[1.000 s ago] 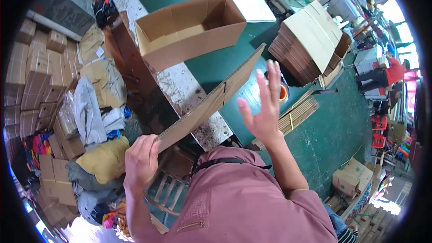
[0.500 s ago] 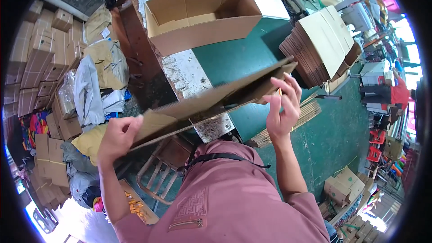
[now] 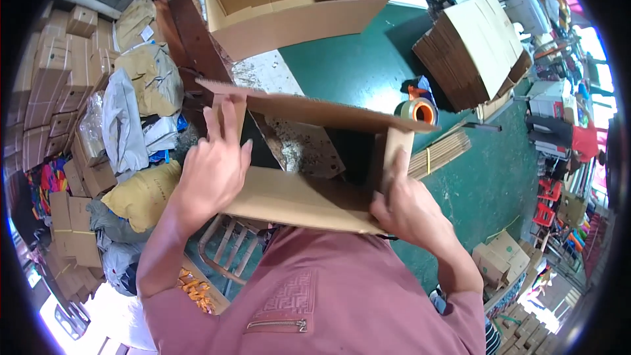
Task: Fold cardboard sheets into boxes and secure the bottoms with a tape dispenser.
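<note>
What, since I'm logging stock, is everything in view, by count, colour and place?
Held carton: one, brown, between the hands
Table: one, green, top centre
Box: one, brown, open, on the table
Flattened cartons: one stack, brown, table's right end
Tape roll: one, orange core, right of held carton
Strapped cardboard bundle: one, tan, below tape roll
Stacked cartons: many, brown, far left
Sacks: several, yellow, tan and grey, left
Chair: one, brownish, below held carton
Distant person: one, red top, far right
Other clutter: uncountable, mixed colours, both sides
Shirt: one, mauve, lower centre
Left hand: one, bare, carton's left end
Right hand: one, bare, carton's right end
</note>
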`<state>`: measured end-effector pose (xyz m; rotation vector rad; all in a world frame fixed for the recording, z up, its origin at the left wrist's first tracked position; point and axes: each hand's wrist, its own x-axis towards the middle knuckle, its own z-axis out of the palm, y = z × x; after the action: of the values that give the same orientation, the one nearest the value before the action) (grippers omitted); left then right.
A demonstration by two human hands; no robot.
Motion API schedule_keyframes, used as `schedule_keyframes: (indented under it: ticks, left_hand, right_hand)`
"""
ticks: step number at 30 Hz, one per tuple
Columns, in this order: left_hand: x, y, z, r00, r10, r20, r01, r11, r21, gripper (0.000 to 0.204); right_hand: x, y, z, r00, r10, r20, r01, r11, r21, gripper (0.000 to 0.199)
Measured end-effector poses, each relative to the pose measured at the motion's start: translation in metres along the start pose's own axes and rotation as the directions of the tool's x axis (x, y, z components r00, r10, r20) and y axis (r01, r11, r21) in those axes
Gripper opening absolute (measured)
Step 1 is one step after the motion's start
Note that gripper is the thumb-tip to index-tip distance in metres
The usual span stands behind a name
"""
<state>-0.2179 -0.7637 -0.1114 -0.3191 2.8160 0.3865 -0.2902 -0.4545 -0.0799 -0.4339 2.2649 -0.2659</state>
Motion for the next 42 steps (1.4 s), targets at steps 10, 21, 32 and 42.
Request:
schedule_keyframes:
  ticks: [10,21,32,42]
  left_hand:
    - [0.033,-0.001,-0.035,0.973,0.117,0.199,-0.143,0.982,0.122,0.073]
    - [-0.018,0.042,0.060,0.936,0.279,-0.216,-0.280,0.960,0.030,0.052]
    - [-0.015,0.040,0.074,0.831,0.267,-0.487,-0.349,0.934,-0.083,0.039]
    - [-0.009,0.032,0.057,0.892,0.178,-0.416,-0.263,0.952,-0.157,0.037]
  right_hand:
    - [0.018,-0.024,0.003,0.889,-0.441,0.120,0.430,0.896,0.111,0.075]
    - [0.066,-0.021,-0.012,0.679,-0.553,-0.483,0.589,0.803,-0.092,0.067]
    - [0.063,-0.011,0.036,0.784,-0.411,-0.465,0.262,0.898,-0.353,0.067]
    - [0.043,0.031,0.038,0.868,0.140,-0.477,0.194,0.788,0.584,0.096]
